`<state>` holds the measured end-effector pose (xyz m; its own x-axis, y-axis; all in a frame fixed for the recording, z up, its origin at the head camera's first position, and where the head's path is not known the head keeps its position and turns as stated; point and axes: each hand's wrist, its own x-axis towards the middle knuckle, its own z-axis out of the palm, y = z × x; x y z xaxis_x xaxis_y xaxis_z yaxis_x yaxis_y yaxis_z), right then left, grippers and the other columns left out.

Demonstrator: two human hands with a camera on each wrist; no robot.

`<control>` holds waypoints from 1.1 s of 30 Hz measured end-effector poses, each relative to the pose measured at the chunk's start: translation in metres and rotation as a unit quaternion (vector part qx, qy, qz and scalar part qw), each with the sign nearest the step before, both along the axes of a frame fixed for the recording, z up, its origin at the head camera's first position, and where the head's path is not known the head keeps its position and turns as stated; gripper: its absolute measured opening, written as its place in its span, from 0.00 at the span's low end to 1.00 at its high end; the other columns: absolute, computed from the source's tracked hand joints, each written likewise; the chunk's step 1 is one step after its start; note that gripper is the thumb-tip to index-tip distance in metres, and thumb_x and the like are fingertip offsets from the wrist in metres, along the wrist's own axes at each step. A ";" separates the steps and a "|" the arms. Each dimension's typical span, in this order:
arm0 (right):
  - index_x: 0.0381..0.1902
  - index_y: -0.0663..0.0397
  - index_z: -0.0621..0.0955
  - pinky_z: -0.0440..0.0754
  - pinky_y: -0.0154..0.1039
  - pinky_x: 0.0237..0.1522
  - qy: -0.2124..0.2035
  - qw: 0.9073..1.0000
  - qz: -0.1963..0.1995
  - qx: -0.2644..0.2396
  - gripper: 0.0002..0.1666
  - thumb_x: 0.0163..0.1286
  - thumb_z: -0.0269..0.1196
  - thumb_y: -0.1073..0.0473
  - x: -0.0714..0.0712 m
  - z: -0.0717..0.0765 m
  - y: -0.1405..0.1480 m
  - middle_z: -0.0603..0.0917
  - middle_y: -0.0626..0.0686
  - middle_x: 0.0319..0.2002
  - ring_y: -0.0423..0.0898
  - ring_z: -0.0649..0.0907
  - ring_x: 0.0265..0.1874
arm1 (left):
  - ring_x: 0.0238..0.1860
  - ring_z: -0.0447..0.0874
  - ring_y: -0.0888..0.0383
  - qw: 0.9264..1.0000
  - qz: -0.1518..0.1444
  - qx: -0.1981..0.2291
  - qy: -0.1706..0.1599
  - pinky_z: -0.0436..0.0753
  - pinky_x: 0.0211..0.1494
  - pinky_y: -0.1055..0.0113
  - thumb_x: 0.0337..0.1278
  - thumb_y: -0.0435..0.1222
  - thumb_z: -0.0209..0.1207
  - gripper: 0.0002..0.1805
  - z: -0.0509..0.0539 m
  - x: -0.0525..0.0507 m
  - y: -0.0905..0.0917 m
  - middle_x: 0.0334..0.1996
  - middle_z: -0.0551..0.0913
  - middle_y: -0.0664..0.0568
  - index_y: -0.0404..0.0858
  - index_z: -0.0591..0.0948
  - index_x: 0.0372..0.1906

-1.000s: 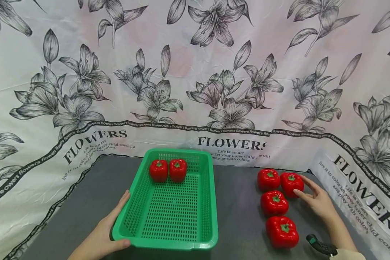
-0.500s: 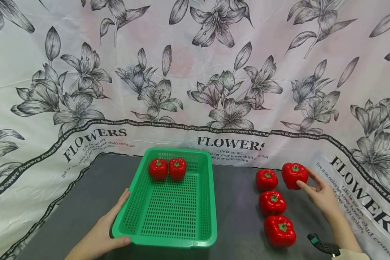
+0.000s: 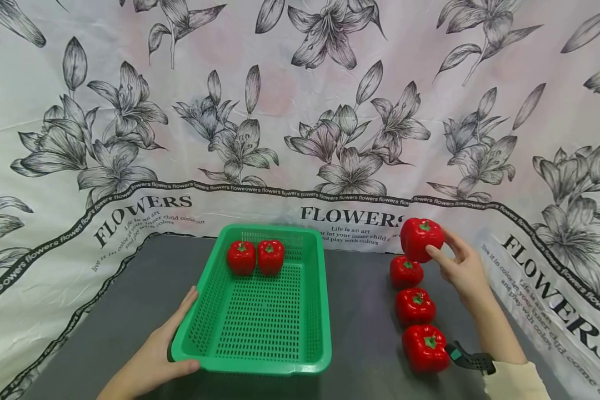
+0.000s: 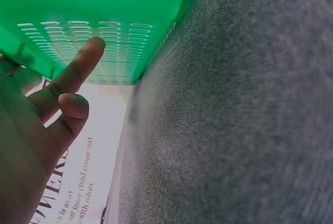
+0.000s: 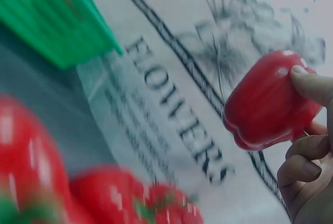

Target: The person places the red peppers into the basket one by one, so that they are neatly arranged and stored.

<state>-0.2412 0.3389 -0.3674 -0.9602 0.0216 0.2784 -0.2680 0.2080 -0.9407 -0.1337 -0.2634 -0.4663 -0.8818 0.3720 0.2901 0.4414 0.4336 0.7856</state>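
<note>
In the head view, my right hand [image 3: 464, 273] holds a red bell pepper [image 3: 420, 240] with a green stem, raised above the table. The right wrist view shows the thumb and fingers gripping this bell pepper [image 5: 268, 102]. My left hand [image 3: 152, 349] rests against the near left corner of a green plastic basket [image 3: 327, 311]; its thumb lies by the front rim and its fingers stretch along the left side. In the left wrist view, fairly straight fingers [image 4: 78, 70] lie at the slotted outer wall. Two red bell peppers [image 3: 241, 258] stand side by side at the basket's far end.
Three more red bell peppers [image 3: 415, 306] form a column on the dark grey table [image 3: 360, 333], right of the basket. A white cloth [image 3: 350, 216] printed with flowers and lettering hangs behind and along both sides of the table.
My right hand has lifted the bell pepper from the table's far right and carried it up and leftward, over the remaining column. My left hand stays at the basket.
</note>
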 end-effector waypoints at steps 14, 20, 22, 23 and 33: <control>0.86 0.49 0.60 0.71 0.30 0.25 -0.011 1.000 0.024 0.014 0.44 0.80 0.65 0.49 -0.013 0.037 -0.105 0.63 0.57 0.82 0.38 0.66 0.16 | 0.78 0.43 0.83 1.000 -0.002 0.007 -0.001 0.72 0.66 0.71 0.66 0.43 0.68 0.56 -0.002 -0.002 0.000 0.88 0.42 0.46 0.55 0.45 0.89; 0.83 0.46 0.66 0.70 0.32 0.23 0.019 0.998 0.059 0.002 0.41 0.78 0.67 0.51 -0.019 0.039 -0.146 0.68 0.52 0.80 0.38 0.69 0.16 | 0.77 0.43 0.84 1.000 0.007 0.002 -0.014 0.74 0.65 0.70 0.65 0.42 0.68 0.56 -0.001 -0.002 -0.002 0.88 0.42 0.53 0.56 0.45 0.89; 0.83 0.46 0.67 0.70 0.32 0.23 0.030 0.997 0.069 -0.001 0.41 0.78 0.68 0.53 -0.021 0.041 -0.160 0.69 0.51 0.80 0.37 0.73 0.18 | 0.76 0.43 0.84 1.000 0.008 0.002 -0.018 0.74 0.65 0.69 0.65 0.42 0.68 0.56 -0.001 -0.003 -0.002 0.88 0.41 0.52 0.56 0.45 0.89; 0.82 0.46 0.67 0.73 0.31 0.25 0.034 0.997 0.073 -0.004 0.41 0.77 0.68 0.53 -0.022 0.042 -0.168 0.69 0.51 0.80 0.36 0.78 0.21 | 0.76 0.43 0.84 1.000 0.008 0.001 -0.019 0.74 0.65 0.69 0.65 0.42 0.68 0.56 -0.001 -0.003 -0.002 0.88 0.41 0.51 0.56 0.45 0.89; 0.80 0.53 0.70 0.86 0.44 0.56 0.070 0.987 0.137 -0.041 0.38 0.76 0.68 0.62 -0.025 0.046 -0.249 0.72 0.54 0.78 0.60 0.90 0.52 | 0.77 0.44 0.83 1.000 -0.004 0.008 -0.014 0.76 0.64 0.69 0.68 0.44 0.67 0.56 0.001 -0.001 0.000 0.88 0.41 0.42 0.55 0.44 0.89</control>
<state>-0.2660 0.0897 -0.3217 -0.8854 -0.2058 0.4167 -0.4320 0.0339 -0.9012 -0.1352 -0.2634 -0.4648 -0.8862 0.3751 0.2721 0.4235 0.4170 0.8042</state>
